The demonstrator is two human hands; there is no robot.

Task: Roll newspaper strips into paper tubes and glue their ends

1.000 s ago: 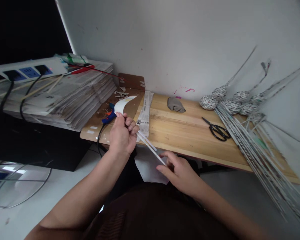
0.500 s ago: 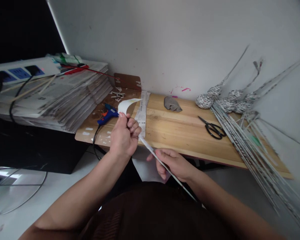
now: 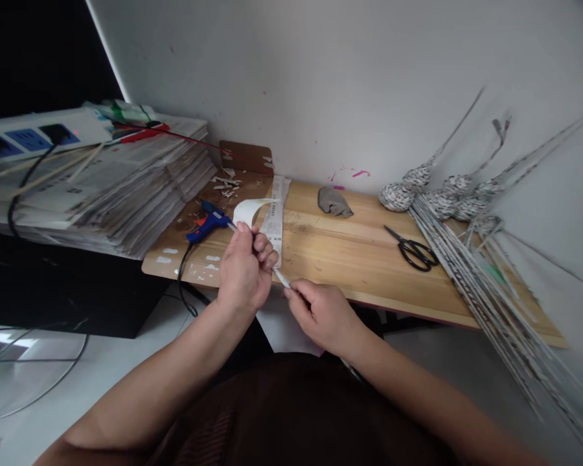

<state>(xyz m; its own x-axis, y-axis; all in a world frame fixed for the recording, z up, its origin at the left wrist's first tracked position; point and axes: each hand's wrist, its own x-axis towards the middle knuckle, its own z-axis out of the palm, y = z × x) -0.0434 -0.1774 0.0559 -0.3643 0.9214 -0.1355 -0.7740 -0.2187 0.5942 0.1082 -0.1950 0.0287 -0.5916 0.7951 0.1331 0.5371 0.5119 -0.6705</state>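
Observation:
My left hand (image 3: 245,265) is closed around a strip of newspaper (image 3: 247,211), whose loose white end curls up above the thumb. Out of the bottom of that fist runs a thin rolled paper tube (image 3: 282,278). My right hand (image 3: 323,315) grips the tube just below, fingers wrapped round it, and the tube's far end shows again beneath the wrist. The two hands are a short way apart over the table's front edge. Just left of my left hand lies a blue glue gun (image 3: 208,221). A flat newspaper strip (image 3: 274,223) rests on the table behind the fist.
Black scissors (image 3: 414,252) and a grey cloth (image 3: 335,202) lie on the wooden table (image 3: 340,259). At right are a bundle of paper tubes (image 3: 471,291) and several woven paper balls (image 3: 397,197). Stacked newspapers (image 3: 140,194) with a power strip (image 3: 43,134) stand at left.
My right hand has slid up the tube toward my left hand, and its fingers have closed round it. The strip's loose end has curled over more.

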